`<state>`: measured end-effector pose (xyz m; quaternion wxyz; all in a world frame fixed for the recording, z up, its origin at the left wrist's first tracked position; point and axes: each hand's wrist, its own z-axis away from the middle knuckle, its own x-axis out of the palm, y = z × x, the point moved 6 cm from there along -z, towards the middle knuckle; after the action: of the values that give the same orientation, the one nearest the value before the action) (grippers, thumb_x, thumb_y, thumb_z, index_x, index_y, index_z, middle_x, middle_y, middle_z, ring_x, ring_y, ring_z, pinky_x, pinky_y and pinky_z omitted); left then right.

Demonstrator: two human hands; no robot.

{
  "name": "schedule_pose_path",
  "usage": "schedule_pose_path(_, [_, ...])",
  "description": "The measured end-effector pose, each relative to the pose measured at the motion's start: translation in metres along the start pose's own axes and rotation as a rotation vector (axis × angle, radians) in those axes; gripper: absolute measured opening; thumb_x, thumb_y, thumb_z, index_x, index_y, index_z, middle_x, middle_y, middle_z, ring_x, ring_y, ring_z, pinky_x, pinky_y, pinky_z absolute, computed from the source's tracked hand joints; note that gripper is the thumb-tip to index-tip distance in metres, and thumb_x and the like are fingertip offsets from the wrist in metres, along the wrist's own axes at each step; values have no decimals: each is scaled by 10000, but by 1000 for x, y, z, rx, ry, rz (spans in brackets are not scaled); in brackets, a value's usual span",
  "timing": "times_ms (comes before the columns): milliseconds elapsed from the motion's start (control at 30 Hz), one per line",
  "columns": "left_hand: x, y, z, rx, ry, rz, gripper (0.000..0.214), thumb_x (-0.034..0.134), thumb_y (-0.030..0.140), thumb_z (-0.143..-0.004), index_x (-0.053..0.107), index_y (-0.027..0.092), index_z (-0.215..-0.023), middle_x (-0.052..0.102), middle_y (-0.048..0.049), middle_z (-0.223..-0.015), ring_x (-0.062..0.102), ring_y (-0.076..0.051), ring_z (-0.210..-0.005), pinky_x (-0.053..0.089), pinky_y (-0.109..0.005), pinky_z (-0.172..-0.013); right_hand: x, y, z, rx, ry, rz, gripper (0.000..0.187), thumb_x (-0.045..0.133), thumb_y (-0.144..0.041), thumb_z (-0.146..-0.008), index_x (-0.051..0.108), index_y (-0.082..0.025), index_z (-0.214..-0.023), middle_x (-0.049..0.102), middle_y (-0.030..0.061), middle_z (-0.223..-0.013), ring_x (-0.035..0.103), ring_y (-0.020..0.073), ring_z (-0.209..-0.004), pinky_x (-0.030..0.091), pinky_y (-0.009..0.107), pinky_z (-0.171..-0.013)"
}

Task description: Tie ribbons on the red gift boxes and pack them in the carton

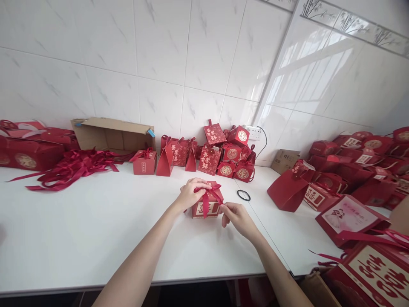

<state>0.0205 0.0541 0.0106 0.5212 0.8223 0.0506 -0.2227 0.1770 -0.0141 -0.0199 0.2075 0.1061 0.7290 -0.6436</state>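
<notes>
A small red gift box (197, 212) with a cream label on its front stands upright on the white table (105, 238). A red satin ribbon (206, 204) is tied in a bow on its top, one tail hanging down the front. My left hand (191, 192) rests over the box's top left, its fingers closed on the bow's left side. At the box's right side, my right hand (238, 216) pinches a ribbon end between thumb and forefinger. Parts of the bow are hidden under my left fingers.
Loose red ribbons (83, 168) lie before an open cardboard box (111, 134) at back left. Finished red boxes (209, 158) stand along the tiled wall, and many more (348, 170) are piled at right. A black ring (243, 195) lies near a table seam. The wall holds a power strip (254, 132).
</notes>
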Motion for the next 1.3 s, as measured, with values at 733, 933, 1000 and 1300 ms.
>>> schedule_pose_path(733, [-12, -24, 5, -142, 455, 111, 200, 606, 335, -694, 569, 182, -818, 553, -74, -972, 513, -240, -1032, 391, -383, -951, -20, -3, -64, -144, 469, 50, 434, 479, -594, -709, 406, -198, -546, 437, -29, -510, 392, 110, -517, 314, 240, -512])
schedule_pose_path(933, [-7, -30, 0, -188, 371, 212, 252, 572, 408, -715, 516, 186, -608, 554, 2, -645, 538, -172, -673, 432, -278, -662, -19, -5, -64, -161, 462, 38, 392, 472, -557, -727, 416, -203, -568, 445, -32, -520, 393, 111, -516, 330, 242, -519])
schedule_pose_path(1000, [-6, -32, 0, -193, 380, 224, 248, 554, 392, -723, 496, 190, -593, 536, 11, -619, 521, -165, -645, 416, -265, -625, -19, -7, -63, -169, 466, 42, 381, 466, -547, -729, 406, -208, -567, 441, -33, -520, 390, 113, -518, 328, 244, -521])
schedule_pose_path(1300, [-8, -30, 5, -232, 492, 234, 201, 534, 285, -708, 467, 191, -544, 493, 0, -724, 500, -164, -724, 398, -278, -719, -20, -9, -63, -199, 471, 75, 340, 434, -510, -744, 373, -221, -576, 431, -30, -537, 399, 127, -541, 344, 263, -553])
